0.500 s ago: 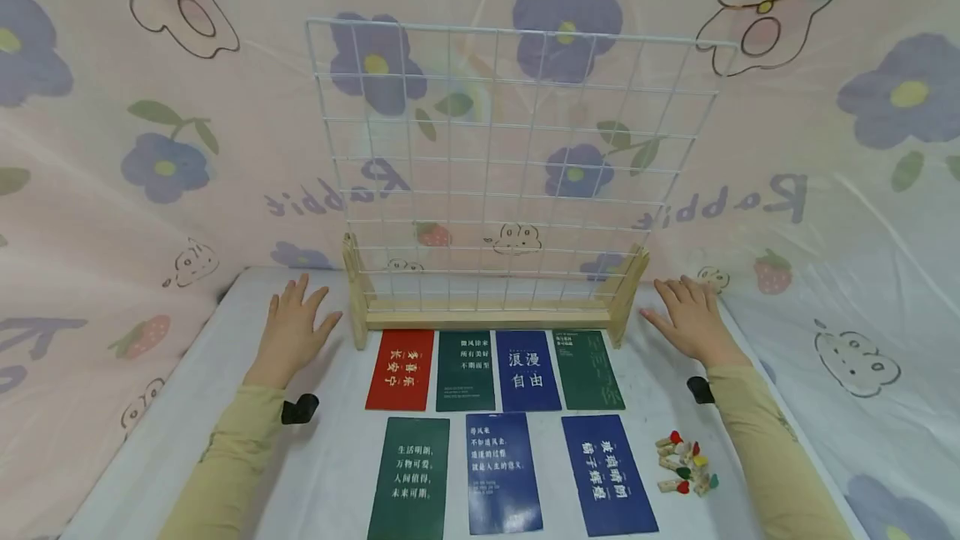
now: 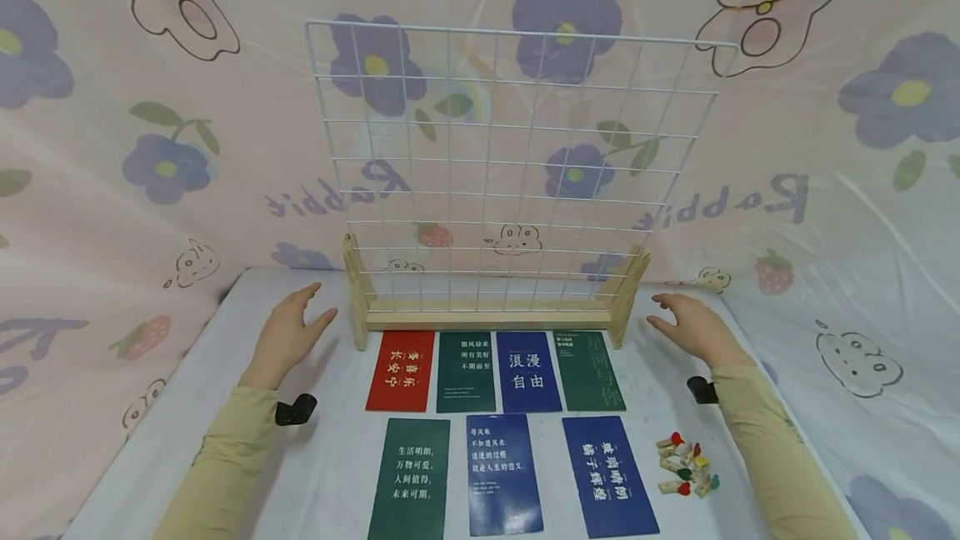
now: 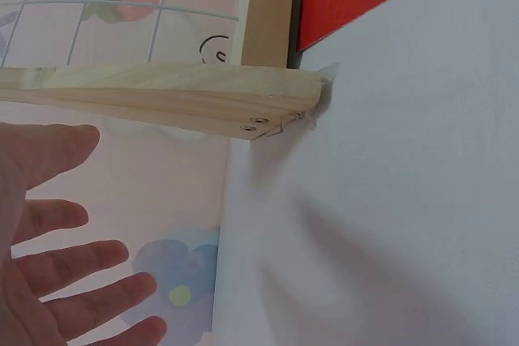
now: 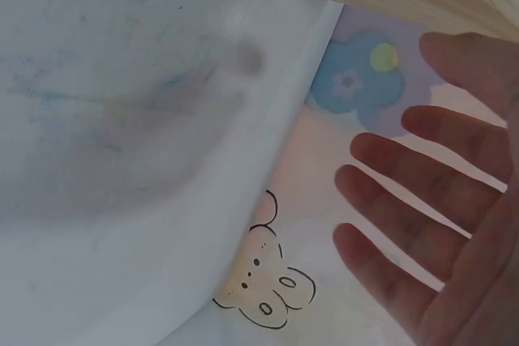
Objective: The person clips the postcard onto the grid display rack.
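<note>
Wire grid (image 2: pixel 490 122) stands up in a wooden base (image 2: pixel 487 321); 2 end feet likely keep it from tipping. Left hand (image 2: pixel 283 338) left of grid, right hand (image 2: pixel 693 330) right of it; both released, fingers loose, holding nothing, clear of the wood. 7 cards (image 2: pixel 504 473) lie flat in front of grid, 4 in a row nearest it, 3 farther out, probably spaced so each print is readable. Pegs (image 2: pixel 682 473) heaped front-right of grid, probably to keep them off the cards. Grid: thin white rods, metal-looking, rectangular mesh. Base: pale, grained wood. Cards: smooth rectangles, red, green, blue. Pegs: small, wooden-looking, coloured hearts. White tabletop (image 2: pixel 337 457) under grid.
</note>
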Motion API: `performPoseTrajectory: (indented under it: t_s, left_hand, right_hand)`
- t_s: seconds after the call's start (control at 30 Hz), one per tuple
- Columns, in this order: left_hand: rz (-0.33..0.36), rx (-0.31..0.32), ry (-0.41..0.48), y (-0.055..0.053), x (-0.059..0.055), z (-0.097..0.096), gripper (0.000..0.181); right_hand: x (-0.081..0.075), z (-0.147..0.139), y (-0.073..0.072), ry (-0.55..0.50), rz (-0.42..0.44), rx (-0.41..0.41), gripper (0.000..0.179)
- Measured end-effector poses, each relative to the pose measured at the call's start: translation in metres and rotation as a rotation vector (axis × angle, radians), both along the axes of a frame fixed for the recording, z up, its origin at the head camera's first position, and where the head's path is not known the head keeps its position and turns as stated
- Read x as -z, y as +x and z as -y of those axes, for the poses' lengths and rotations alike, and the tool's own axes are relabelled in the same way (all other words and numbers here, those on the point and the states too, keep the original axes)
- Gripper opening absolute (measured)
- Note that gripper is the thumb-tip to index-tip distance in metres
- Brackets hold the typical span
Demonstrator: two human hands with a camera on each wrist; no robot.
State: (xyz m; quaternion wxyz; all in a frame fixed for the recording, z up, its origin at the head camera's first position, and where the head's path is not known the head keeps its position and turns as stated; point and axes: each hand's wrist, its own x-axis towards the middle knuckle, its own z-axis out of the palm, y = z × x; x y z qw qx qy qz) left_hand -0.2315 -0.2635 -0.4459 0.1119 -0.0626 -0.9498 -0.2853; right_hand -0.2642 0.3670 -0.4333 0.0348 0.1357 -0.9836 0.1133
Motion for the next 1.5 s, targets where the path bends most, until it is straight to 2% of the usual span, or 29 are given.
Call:
performPoseTrajectory:
  t_s: [0.17, 0.4, 0.8, 1.1, 1.27, 1.5]
  left_hand:
    - [0.029, 0.034, 0.115, 0.001, 0.000, 0.000, 0.066]
    - [0.128, 0.021, 0.251, 0.007, 0.000, 0.002, 0.070]
    - [0.161, 0.013, 0.335, 0.017, -0.008, 0.005, 0.066]
    - [0.190, 0.021, 0.369, 0.023, -0.010, 0.004, 0.061]
    - [0.212, 0.044, 0.429, 0.024, -0.011, 0.003, 0.060]
    - [0.282, 0.095, 0.532, 0.030, -0.016, 0.003, 0.064]
  right_hand:
    - [0.001, -0.002, 0.001, -0.091, 0.022, 0.004, 0.045]
    - [-0.001, -0.004, 0.008, -0.228, 0.038, 0.020, 0.046]
    - [-0.012, -0.007, 0.018, -0.494, 0.136, 0.066, 0.056]
    - [-0.021, -0.013, 0.028, -0.590, 0.208, 0.058, 0.062]
    - [-0.026, -0.017, 0.035, -0.620, 0.240, 0.067, 0.066]
    - [-0.031, -0.021, 0.043, -0.649, 0.256, 0.059, 0.068]
